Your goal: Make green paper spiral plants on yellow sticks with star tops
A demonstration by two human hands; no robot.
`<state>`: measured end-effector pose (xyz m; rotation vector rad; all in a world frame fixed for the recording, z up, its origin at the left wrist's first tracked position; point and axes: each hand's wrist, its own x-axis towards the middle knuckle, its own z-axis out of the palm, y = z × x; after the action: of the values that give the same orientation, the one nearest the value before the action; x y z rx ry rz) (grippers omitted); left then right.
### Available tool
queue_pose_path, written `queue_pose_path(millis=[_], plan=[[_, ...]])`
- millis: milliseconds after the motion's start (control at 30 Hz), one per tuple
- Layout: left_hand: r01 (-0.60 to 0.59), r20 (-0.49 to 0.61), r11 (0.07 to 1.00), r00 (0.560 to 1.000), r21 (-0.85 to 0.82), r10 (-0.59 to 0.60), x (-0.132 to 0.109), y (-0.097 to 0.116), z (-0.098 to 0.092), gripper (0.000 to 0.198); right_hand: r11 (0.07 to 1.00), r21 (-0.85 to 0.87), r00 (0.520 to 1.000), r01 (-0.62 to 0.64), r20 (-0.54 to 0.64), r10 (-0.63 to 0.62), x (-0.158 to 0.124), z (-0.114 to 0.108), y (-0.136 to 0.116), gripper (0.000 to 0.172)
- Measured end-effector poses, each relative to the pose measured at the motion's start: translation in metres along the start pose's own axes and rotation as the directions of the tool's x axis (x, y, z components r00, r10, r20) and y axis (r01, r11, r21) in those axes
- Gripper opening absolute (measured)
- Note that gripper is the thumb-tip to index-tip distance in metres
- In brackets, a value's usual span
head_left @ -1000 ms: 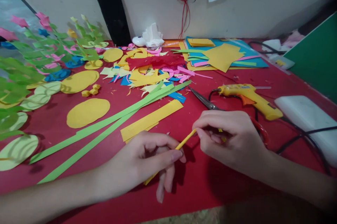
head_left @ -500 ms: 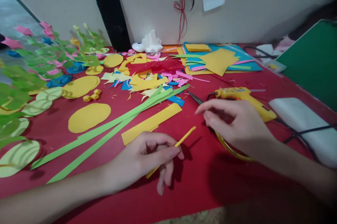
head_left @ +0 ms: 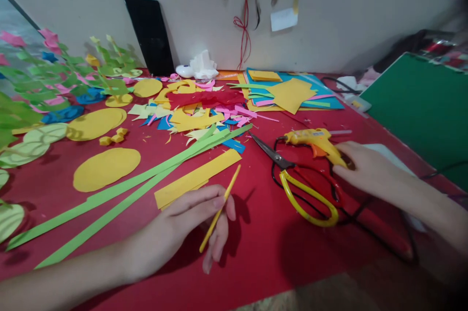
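Between thumb and fingers, my left hand (head_left: 193,213) holds a thin rolled yellow paper stick (head_left: 220,207), which slants up to the right. The other fingers of that hand curl loosely below it. On the right, my right hand (head_left: 360,165) has its thumb and fingers closed around the handle end of a yellow hot glue gun (head_left: 310,136), whose nozzle points left. Scissors (head_left: 279,159) with one yellow and one red handle loop lie between the hands, tips pointing away. Yellow paper strips (head_left: 199,177) and long green paper strips (head_left: 146,179) lie beyond my left hand.
Colored paper scraps (head_left: 201,111) are heaped in the middle. Yellow paper ovals (head_left: 106,169) and paper flowers (head_left: 54,77) stand to the left. A black phone-like slab (head_left: 149,35) leans on the wall. A green board (head_left: 417,106) and black cords (head_left: 387,247) are on the right.
My right hand has moved right from beside the scissors to the glue gun's handle, uncovering the scissors. The yellow stick in my left hand has tilted more upright. The view has shifted slightly right.
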<state>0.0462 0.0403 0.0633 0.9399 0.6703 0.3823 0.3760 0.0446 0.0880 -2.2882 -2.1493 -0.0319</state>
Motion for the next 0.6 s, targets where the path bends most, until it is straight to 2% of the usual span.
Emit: queue_pose_path(millis=[67,200,367,500,600], plan=[[0.0,-0.009,1.0,1.0,-0.021,0.0,0.0,0.001,0.001,0.026,0.999,0.034,1.0,0.015,0.027,-0.016,0.0,0.001,-0.002,0.019],[-0.01,-0.028,1.0,1.0,0.012,0.01,0.003,0.005,0.003,0.024,0.991,0.131,0.999,-0.04,-0.018,0.043,0.004,0.004,-0.002,0.019],[0.002,-0.08,0.999,0.997,0.038,0.001,0.002,0.009,0.005,0.019,0.952,0.277,0.975,-0.129,-0.139,0.173,0.002,0.006,0.004,0.026],[0.071,-0.144,0.985,0.988,0.154,-0.048,-0.002,0.012,0.006,0.021,0.906,0.409,0.957,-0.111,-0.202,0.209,-0.007,0.005,-0.002,0.031],[0.103,-0.154,0.981,0.985,0.165,-0.078,-0.002,0.013,0.005,0.023,0.929,0.339,0.906,-0.15,-0.329,0.267,-0.014,0.001,-0.006,0.036]])
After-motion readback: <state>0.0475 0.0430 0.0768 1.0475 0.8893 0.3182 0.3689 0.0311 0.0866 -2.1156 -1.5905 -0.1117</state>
